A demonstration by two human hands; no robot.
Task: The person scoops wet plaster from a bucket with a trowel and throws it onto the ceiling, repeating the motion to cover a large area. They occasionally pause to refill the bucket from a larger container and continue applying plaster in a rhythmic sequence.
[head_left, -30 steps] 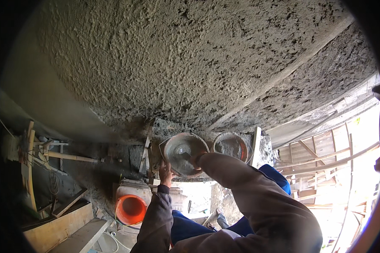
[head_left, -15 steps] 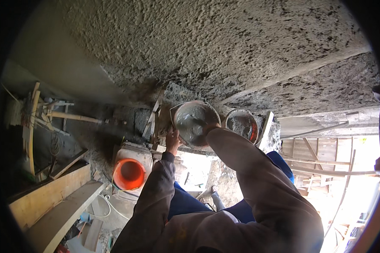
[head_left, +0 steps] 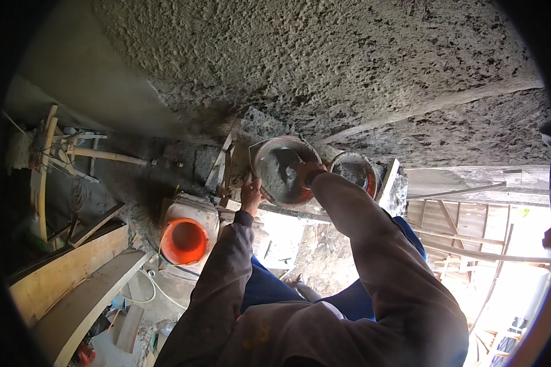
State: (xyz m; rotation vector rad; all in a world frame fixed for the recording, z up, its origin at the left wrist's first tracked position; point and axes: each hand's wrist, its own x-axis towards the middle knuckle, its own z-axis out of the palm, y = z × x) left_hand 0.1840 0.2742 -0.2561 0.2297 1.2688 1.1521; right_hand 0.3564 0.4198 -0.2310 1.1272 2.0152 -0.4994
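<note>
A bucket (head_left: 269, 164) of wet grey mortar (head_left: 283, 168) stands in front of me against the rough wall. My left hand (head_left: 251, 194) grips its near left rim, thumb up along the side. Inside the bucket's right half, my right hand (head_left: 311, 174) is closed, its knuckles over the mortar. Whatever it holds is hidden beneath the hand and in the mortar. Just right of this bucket is a second one (head_left: 353, 165), its inside coated grey with a patch of orange-red showing. My right forearm passes over its near left edge.
Rough, freshly coated wall (head_left: 324, 67) rises beyond the buckets. An orange bucket (head_left: 183, 241) stands lower down at the left. Long boards (head_left: 79, 300) lie at the lower left, with bamboo poles (head_left: 104, 154) above them. A wooden strip (head_left: 388, 182) stands beside the second bucket.
My right hand has shifted rightward inside the bucket, and its wrist now shows above the rim. The left hand keeps its grip on the rim. The whole view has shifted slightly.
</note>
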